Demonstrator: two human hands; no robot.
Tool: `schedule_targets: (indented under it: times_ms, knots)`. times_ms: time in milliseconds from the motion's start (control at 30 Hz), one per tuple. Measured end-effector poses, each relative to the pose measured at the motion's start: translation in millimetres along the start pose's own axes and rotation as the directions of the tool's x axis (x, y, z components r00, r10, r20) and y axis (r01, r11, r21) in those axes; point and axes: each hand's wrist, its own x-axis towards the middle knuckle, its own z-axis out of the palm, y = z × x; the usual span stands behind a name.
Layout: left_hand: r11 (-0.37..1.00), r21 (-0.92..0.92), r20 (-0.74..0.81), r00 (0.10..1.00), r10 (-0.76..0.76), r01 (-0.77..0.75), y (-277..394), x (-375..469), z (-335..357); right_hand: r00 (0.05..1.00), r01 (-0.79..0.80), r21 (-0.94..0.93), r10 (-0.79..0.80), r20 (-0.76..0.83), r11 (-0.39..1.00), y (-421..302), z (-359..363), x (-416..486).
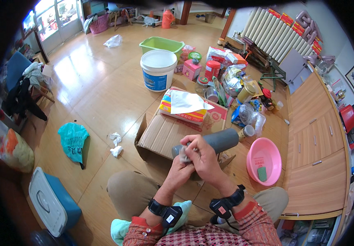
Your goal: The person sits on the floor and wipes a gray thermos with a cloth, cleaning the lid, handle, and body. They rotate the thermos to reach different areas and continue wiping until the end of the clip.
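My left hand [179, 172] and my right hand [204, 157] meet over a cardboard box [161, 135]. Between their fingers is a small crumpled greyish wad [183, 155], perhaps tissue; the fingers hide part of it. Just beyond the hands, a dark grey cylinder [223, 140], like a thermos flask, lies on its side across the near edge of the box. Its middle is covered by my right hand, and whether the fingers touch it I cannot tell. Farther back on the box sits a tissue pack [183, 115] with one white sheet pulled up.
To the right is a pink basin [264, 163] with a green sponge [262, 174]. Jars, bags and packets crowd the floor beyond the box, beside a white bucket [158, 70] and green tub [161, 44]. At left lie a teal plastic bag [73, 140] and a lidded blue bin [52, 201].
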Motion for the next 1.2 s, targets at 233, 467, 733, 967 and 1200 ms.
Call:
schedule_targets:
  times_ms: [233, 467, 733, 967, 1200]
  knots:
    - [0.990, -0.143, 0.042, 0.999, -0.009, 0.015, 0.3, 6.0, 6.1, 0.934, -0.323, 0.218, 0.347, -0.087, 0.921, 30.1, -5.7, 39.6]
    - [0.970, -0.239, -0.056, 0.997, -0.062, 0.047, 8.0, 15.8, -1.5, 0.929, -0.325, 0.672, 0.357, 0.096, 0.666, 31.8, -39.6, 23.9]
    - [0.987, -0.160, -0.117, 0.992, -0.049, 0.030, -1.4, 11.5, -1.0, 1.000, 0.000, -0.045, 0.000, -0.008, 0.999, 4.8, 2.6, 18.1]
    - [0.996, -0.055, -0.024, 0.997, 0.069, -0.070, -5.0, 4.4, 3.7, 0.984, -0.136, -0.059, 0.128, -0.126, 0.989, 13.1, -1.7, 31.4]
    - [0.944, 0.312, 0.121, 0.990, 0.076, -0.110, -3.6, -0.1, -5.5, 0.916, -0.226, 0.196, 0.277, -0.290, 0.954, 54.1, -49.7, 27.6]
